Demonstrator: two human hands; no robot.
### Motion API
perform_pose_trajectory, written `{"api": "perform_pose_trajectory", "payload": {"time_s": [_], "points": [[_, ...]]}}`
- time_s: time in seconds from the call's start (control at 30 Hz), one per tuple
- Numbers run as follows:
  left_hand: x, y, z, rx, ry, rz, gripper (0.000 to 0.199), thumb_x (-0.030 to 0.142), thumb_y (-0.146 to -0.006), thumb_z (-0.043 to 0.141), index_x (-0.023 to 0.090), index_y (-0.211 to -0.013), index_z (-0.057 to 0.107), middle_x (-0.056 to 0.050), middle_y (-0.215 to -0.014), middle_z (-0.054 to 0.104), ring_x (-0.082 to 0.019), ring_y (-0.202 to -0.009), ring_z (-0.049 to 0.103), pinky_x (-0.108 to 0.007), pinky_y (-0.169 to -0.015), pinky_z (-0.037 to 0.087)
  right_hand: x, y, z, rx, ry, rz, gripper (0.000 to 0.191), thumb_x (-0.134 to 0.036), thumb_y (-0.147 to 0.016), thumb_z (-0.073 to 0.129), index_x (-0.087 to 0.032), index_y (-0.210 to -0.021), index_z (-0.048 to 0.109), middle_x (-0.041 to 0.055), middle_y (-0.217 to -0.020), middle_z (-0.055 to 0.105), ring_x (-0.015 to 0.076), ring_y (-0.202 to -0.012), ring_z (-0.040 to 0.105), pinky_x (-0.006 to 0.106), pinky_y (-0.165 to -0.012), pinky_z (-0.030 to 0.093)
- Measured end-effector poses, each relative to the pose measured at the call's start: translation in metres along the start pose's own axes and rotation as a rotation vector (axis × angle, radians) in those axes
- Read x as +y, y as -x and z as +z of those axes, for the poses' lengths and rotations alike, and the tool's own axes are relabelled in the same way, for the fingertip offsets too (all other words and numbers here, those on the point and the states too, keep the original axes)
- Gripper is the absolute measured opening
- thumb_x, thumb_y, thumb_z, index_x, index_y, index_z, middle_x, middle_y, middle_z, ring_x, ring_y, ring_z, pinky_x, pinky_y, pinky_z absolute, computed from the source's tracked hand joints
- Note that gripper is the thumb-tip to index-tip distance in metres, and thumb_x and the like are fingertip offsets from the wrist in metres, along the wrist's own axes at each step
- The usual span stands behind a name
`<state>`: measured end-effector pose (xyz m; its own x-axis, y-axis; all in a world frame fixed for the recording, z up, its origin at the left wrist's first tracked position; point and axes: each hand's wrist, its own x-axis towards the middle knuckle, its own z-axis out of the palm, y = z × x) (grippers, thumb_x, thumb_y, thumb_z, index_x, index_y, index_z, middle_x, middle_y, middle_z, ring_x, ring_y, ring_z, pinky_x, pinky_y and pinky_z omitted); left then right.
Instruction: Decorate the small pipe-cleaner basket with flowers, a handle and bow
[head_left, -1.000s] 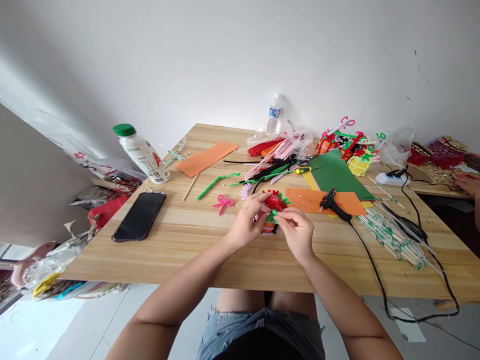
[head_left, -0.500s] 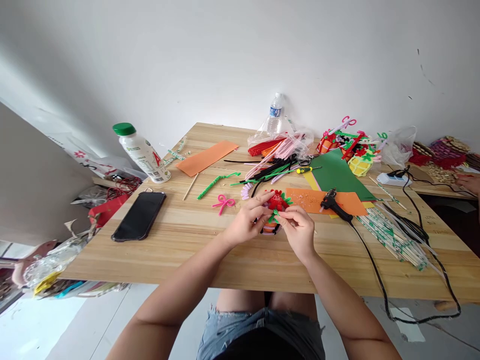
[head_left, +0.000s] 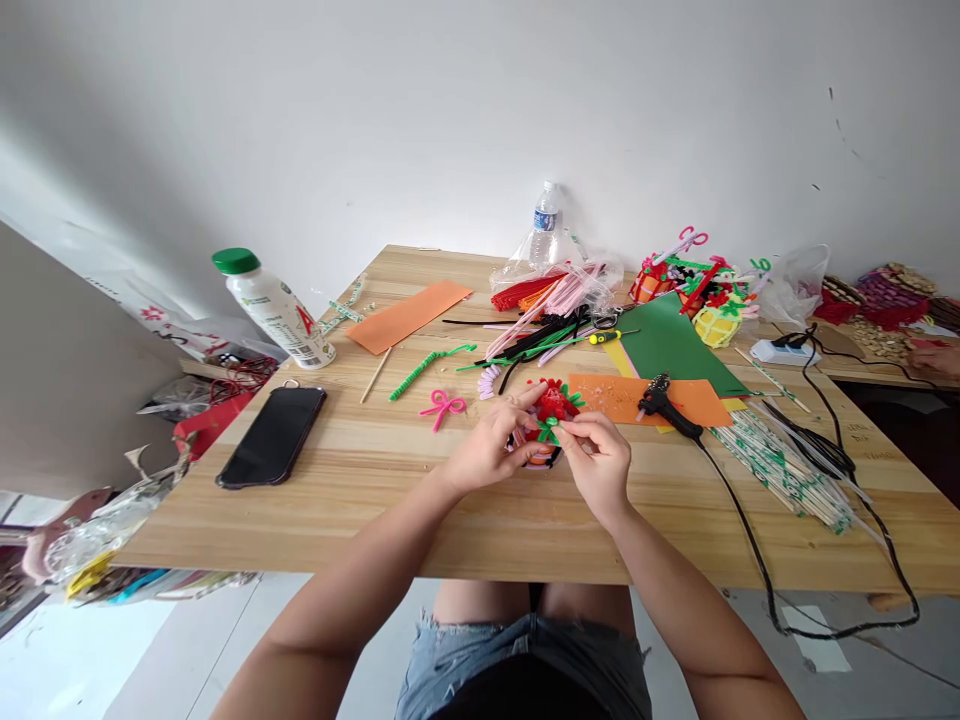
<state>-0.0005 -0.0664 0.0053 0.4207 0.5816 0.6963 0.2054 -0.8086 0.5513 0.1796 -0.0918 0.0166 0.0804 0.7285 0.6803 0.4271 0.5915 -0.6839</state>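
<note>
A small pipe-cleaner craft (head_left: 540, 459), striped orange and black below, stands on the table between my hands. Its top carries red fuzzy loops (head_left: 556, 402) with green points beside them. My left hand (head_left: 491, 445) is closed around the craft's left side, fingertips against the red and green parts. With thumb and forefinger, my right hand (head_left: 601, 462) pinches a green pipe-cleaner piece (head_left: 549, 430) at the front. My fingers cover much of the craft. Left of my hands lie a pink pipe-cleaner bow (head_left: 442, 407) and a coiled green pipe cleaner (head_left: 420, 375).
A black glue gun (head_left: 666, 405) rests on orange paper, its cable looping off the front edge. Bundled sticks (head_left: 784, 470) lie right. Pipe cleaners (head_left: 551, 310) and a screwdriver (head_left: 604, 338) sit behind. A phone (head_left: 274, 435) and white bottle (head_left: 277, 315) stand left. Another person's hand (head_left: 934, 358) shows far right.
The view has shifted slightly. My fingers have moved a little around the green piece, which shows more openly between them now. Both hands stay at the craft.
</note>
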Motion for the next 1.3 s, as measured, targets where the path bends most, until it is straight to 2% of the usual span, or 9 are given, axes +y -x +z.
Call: {"api": "perform_pose_trajectory", "payload": {"time_s": [0.3, 0.47, 0.7, 0.9, 1.3], "points": [[-0.0003, -0.0002, 0.0029, 0.056, 0.103, -0.01, 0.026, 0.021, -0.083, 0.069, 0.018, -0.103, 0.051, -0.025, -0.143, 0.048, -0.028, -0.132, 0.05, -0.047, -0.105, 0.045, 0.0004, 0.0028, -0.0001, 0.009, 0.027, -0.071, 0.004, -0.017, -0.083, 0.067, -0.019, -0.08, 0.068, 0.0039, -0.077, 0.063, 0.0138, -0.068, 0.06, 0.026, -0.055, 0.051], [0.0031, -0.0018, 0.0049, 0.107, 0.157, -0.019, 0.022, 0.02, -0.083, 0.069, 0.017, -0.099, 0.054, -0.024, -0.142, 0.049, -0.029, -0.134, 0.048, -0.047, -0.105, 0.046, -0.0013, 0.0038, 0.0002, 0.021, 0.049, -0.082, 0.005, -0.016, -0.083, 0.067, -0.019, -0.08, 0.067, 0.004, -0.077, 0.063, 0.014, -0.067, 0.061, 0.026, -0.056, 0.052], [0.0006, -0.0016, 0.0078, 0.119, 0.119, 0.042, 0.02, 0.015, -0.084, 0.067, 0.016, -0.102, 0.059, -0.023, -0.144, 0.047, -0.03, -0.135, 0.047, -0.051, -0.108, 0.043, -0.0016, 0.0027, 0.0007, 0.036, 0.053, -0.094, 0.005, -0.016, -0.083, 0.067, -0.019, -0.079, 0.067, 0.0038, -0.075, 0.064, 0.0136, -0.065, 0.06, 0.026, -0.056, 0.051], [-0.0013, -0.0003, 0.008, 0.112, 0.04, 0.092, 0.023, 0.016, -0.085, 0.066, 0.017, -0.107, 0.059, -0.022, -0.145, 0.046, -0.029, -0.134, 0.048, -0.05, -0.105, 0.046, 0.0002, 0.0017, 0.0008, 0.034, 0.062, -0.099, 0.005, -0.017, -0.083, 0.066, -0.02, -0.079, 0.069, 0.0043, -0.076, 0.065, 0.0147, -0.067, 0.061, 0.029, -0.061, 0.054], [-0.0005, 0.0014, 0.0092, 0.122, 0.017, 0.036, 0.021, 0.022, -0.085, 0.067, 0.017, -0.104, 0.059, -0.021, -0.143, 0.05, -0.029, -0.133, 0.049, -0.051, -0.107, 0.045, -0.0008, 0.0016, -0.0051, -0.022, 0.088, -0.152, 0.015, -0.016, -0.086, 0.06, -0.021, -0.091, 0.073, 0.0075, -0.084, 0.068, 0.0168, -0.071, 0.065, 0.031, -0.064, 0.057]]}}
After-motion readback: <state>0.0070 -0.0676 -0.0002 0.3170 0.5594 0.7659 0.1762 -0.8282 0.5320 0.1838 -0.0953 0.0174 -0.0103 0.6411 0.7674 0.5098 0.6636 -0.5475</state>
